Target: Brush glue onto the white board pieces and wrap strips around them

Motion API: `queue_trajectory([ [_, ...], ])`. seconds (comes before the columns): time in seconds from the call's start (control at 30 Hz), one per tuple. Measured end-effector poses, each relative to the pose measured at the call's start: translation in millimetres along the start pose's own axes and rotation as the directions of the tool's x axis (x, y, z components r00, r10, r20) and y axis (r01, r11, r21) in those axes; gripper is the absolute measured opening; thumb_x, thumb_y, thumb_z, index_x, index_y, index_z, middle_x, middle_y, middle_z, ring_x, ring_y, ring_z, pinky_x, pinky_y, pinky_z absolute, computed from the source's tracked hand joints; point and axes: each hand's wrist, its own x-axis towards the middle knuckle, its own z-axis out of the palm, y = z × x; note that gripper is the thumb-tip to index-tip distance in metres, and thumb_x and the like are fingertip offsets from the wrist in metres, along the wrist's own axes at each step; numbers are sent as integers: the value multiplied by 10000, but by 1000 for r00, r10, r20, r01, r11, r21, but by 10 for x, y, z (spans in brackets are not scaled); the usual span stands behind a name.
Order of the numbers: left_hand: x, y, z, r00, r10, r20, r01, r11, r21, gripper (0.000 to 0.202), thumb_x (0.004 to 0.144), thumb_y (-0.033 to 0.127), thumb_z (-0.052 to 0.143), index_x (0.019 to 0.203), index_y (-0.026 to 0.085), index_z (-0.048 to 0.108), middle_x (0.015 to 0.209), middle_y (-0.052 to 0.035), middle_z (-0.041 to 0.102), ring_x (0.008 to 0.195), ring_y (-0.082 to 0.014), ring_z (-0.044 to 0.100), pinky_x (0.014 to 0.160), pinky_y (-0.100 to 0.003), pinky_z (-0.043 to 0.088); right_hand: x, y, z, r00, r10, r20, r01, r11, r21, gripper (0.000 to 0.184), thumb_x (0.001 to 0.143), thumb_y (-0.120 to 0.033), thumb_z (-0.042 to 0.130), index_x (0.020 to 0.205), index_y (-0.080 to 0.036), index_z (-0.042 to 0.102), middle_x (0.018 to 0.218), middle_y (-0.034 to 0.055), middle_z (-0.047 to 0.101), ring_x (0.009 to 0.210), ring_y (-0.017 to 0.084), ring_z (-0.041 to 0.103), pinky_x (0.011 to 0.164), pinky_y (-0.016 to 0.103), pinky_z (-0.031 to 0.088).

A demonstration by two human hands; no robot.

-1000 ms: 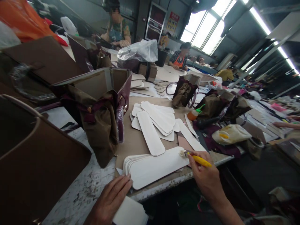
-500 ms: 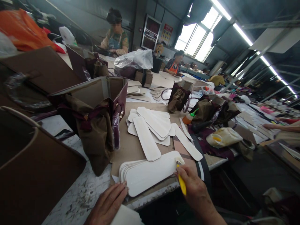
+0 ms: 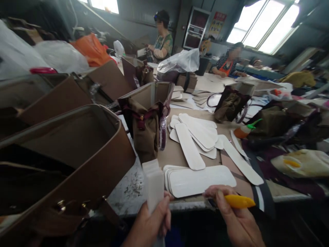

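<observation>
Left grip (image 3: 154, 219) wrapped round bundle of pale strips (image 3: 154, 185), nearly upright near tabletop (image 3: 128, 193) edge. Right grip (image 3: 232, 211) clasping yellow-handled brush (image 3: 240, 201), bristles unclear. Stack of white boards (image 3: 203, 180) on tabletop, just beyond both; loose boards (image 3: 199, 132) behind, brown bag (image 3: 146, 140) to left.

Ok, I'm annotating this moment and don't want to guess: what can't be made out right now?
All in the head view:
Yellow-handled brush: its bristle end, blurred and screened by the right hand.
Upright white strips: their lower part, covered by the left hand.
Large brown bag: cut off by the left edge.
Wall poster: lettering too small to read.
</observation>
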Motion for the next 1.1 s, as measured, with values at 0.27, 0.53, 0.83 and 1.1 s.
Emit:
queue_trajectory([
  [0.27, -138, 55, 254, 964, -61, 259, 69, 997, -24, 641, 718, 706, 362, 568, 98, 501, 455, -8, 441, 382, -61, 382, 393, -180, 273, -175, -161, 559, 815, 190, 548, -458, 790, 407, 345, 722, -497, 580, 767, -167, 490, 503, -25, 535, 441, 138, 539, 435, 226, 441],
  [0.53, -165, -116, 319, 979, -9, 206, 25, 997, -79, 612, 720, 667, 433, 694, 74, 580, 584, -61, 557, 513, -125, 527, 536, -244, 441, -312, -19, 513, 963, 172, 207, -231, 925, 303, 321, 726, -477, 577, 654, -169, 522, 588, -8, 509, 516, 121, 502, 474, 211, 420],
  [0.83, 38, -426, 360, 781, 536, 320, -624, 681, 383, 565, 878, 529, 161, 748, 125, 533, 637, -50, 546, 552, -107, 504, 496, -193, 376, -200, 119, 383, 816, 543, 195, -550, 629, 549, 378, 635, -521, 653, 697, -171, 524, 531, -17, 508, 460, 129, 474, 434, 239, 398],
  [1.1, 79, -297, 174, 490, 722, 489, -693, -17, 721, 343, 906, 203, 283, 677, 148, 533, 494, -2, 438, 454, -129, 404, 419, -260, 283, 372, 121, -58, 858, 284, 429, -299, 954, -32, 332, 705, -456, 590, 565, -177, 477, 512, -48, 405, 481, 94, 366, 456, 210, 318],
])
